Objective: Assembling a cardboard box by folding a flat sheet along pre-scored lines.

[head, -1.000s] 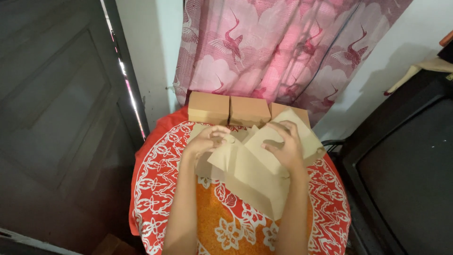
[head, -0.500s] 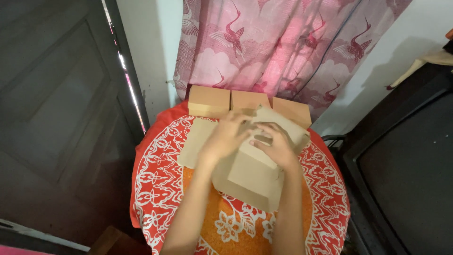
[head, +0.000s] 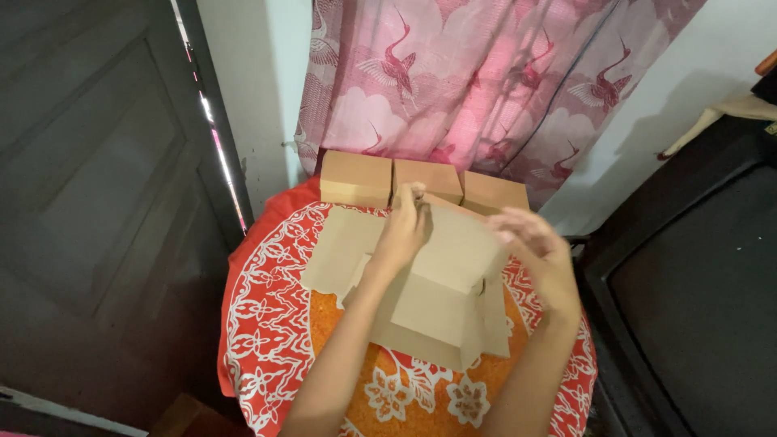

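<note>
A half-folded brown cardboard box lies on a round table with a red, orange and white patterned cloth. My left hand grips the box's far flap near its top edge. Just off the box's right side hovers my right hand, blurred, with fingers spread and nothing in it. A flat piece of cardboard lies under the box, sticking out to the left.
Three finished brown boxes stand in a row at the table's far edge, against a pink curtain with bird prints. A dark door is on the left, and dark furniture is on the right.
My right hand has come off the box and moved out to the right. My left hand has shifted to the far flap, and the box now stands more upright.
</note>
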